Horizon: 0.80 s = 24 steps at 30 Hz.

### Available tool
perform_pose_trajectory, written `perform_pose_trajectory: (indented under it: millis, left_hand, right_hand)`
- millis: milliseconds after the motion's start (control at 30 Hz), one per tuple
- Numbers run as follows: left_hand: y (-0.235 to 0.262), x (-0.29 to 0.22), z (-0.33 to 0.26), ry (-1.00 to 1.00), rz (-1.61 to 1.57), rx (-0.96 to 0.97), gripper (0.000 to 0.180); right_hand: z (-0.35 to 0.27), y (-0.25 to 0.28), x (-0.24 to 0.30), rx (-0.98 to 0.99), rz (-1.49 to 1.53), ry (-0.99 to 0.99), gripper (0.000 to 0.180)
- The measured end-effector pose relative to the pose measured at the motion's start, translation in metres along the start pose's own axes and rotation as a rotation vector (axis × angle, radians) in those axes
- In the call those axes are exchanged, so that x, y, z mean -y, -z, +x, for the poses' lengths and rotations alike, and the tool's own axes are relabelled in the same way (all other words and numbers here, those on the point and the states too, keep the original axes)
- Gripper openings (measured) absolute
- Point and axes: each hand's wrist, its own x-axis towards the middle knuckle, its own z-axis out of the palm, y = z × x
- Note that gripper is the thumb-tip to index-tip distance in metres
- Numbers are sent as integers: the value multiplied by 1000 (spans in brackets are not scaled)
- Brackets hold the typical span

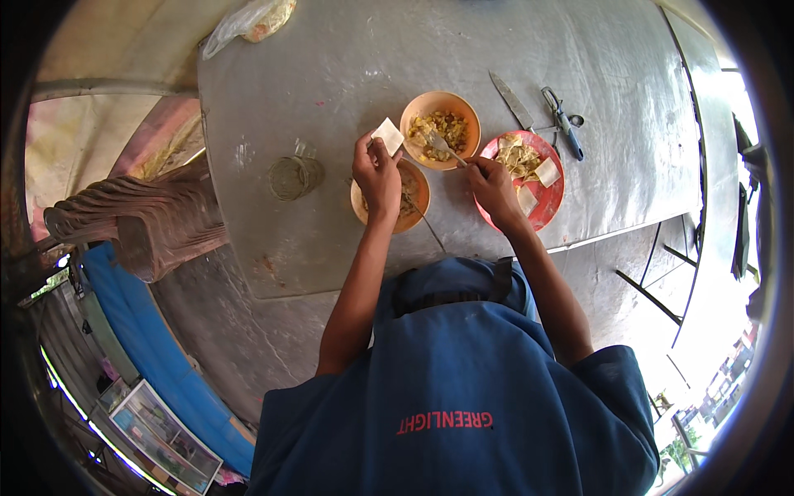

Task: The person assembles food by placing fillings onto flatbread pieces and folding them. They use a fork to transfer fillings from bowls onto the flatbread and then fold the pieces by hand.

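Over the worktop (289, 91), left hand (379, 179) pinches a pale square sheet (389, 135). Right hand (497, 194) grips utensil (440, 143) at upper bowl (421, 104).

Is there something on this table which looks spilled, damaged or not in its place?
Only one small thing: a brownish smudge marks the grey table at its near-left corner, away from the orange bowls. I cannot tell whether it is spill or wear.

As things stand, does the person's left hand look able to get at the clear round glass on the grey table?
Probably yes: the clear round glass is close to the left hand, and nothing visible lies between them. But that hand holds a thin off-white square sheet, which may hinder grasping.
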Motion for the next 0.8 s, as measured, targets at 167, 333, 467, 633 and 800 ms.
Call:
perform_pose_trajectory:
  millis: [167,333,467,633,800]
  left_hand:
    - [-5,5,0,-15,48,56,25]
    - [-5,7,-3,1,60,69,25]
    - [-9,3,-5,84,27,53,25]
    - [-9,-1,-3,152,-53,13,25]
    - [-10,1,-9,195,-74,-14,27]
  right_hand:
    - [-11,-4,6,-154,-129,175,26]
    - [-14,-18,11,-231,-299,362,18]
    - [-13,-36,17,-190,-451,317,13]
    - [-14,-41,22,-245,-409,352,13]
    - [-21,-49,19,-128,-498,314,11]
